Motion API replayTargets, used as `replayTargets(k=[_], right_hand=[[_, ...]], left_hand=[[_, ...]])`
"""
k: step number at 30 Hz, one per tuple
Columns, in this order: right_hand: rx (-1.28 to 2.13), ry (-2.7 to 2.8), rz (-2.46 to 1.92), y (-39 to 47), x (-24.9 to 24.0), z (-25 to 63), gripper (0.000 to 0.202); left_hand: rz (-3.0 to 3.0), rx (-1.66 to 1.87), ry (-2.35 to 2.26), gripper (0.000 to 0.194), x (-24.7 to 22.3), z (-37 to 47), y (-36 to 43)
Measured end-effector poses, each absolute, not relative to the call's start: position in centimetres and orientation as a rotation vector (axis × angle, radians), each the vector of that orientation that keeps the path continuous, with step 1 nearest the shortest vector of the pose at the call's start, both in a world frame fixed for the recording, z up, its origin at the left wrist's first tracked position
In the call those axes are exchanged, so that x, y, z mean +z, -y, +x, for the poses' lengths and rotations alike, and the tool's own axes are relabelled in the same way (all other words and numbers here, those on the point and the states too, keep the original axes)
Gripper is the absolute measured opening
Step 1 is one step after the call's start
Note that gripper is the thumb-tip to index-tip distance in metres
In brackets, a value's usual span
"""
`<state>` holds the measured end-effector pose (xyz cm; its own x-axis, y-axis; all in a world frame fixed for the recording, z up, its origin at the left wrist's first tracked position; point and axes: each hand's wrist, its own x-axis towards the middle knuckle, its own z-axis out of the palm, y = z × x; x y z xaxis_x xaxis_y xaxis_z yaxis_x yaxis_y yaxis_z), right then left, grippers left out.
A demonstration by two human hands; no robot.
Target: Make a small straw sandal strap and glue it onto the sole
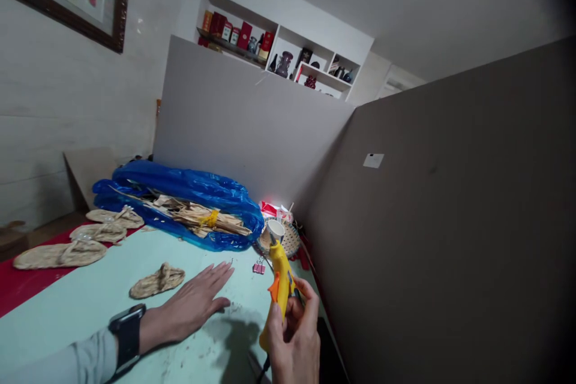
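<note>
My left hand lies palm down on the pale green table surface, its fingers stretched out and nothing in it. A yellow glue gun with an orange trigger is held by my right hand, nozzle pointing up and its cord hanging below. Just beyond my left wrist rests a small woven straw sandal. A pink binder clip sits between my left fingertips and the glue gun.
Three straw sandals line the left on red cloth. Behind are a blue plastic bag with tied dry husks, and a woven basket with a white cup. Grey partitions stand behind and right.
</note>
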<state>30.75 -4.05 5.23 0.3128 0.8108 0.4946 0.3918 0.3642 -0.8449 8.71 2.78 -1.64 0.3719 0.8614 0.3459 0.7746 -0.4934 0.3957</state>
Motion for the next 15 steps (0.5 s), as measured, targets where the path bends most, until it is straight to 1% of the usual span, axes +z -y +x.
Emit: replayTargets(k=[8,12,15], right_hand=[[0.386,1.354,-1.269,4.1,5.5,30.9,0.048],[0.383,1.366,-1.288,4.2,5.5,30.9,0.047],[0.386,1.369,-1.289,4.4,5.7,30.9,0.046]], left_hand=[[2.483,0.649,-1.282,0.050,0.8,9.4,-2.5],[2.441,0.560,-1.161,0.056,1.9,7.9,0.9],[2.423,0.532,-1.060,0.060,1.5,6.4,4.7]])
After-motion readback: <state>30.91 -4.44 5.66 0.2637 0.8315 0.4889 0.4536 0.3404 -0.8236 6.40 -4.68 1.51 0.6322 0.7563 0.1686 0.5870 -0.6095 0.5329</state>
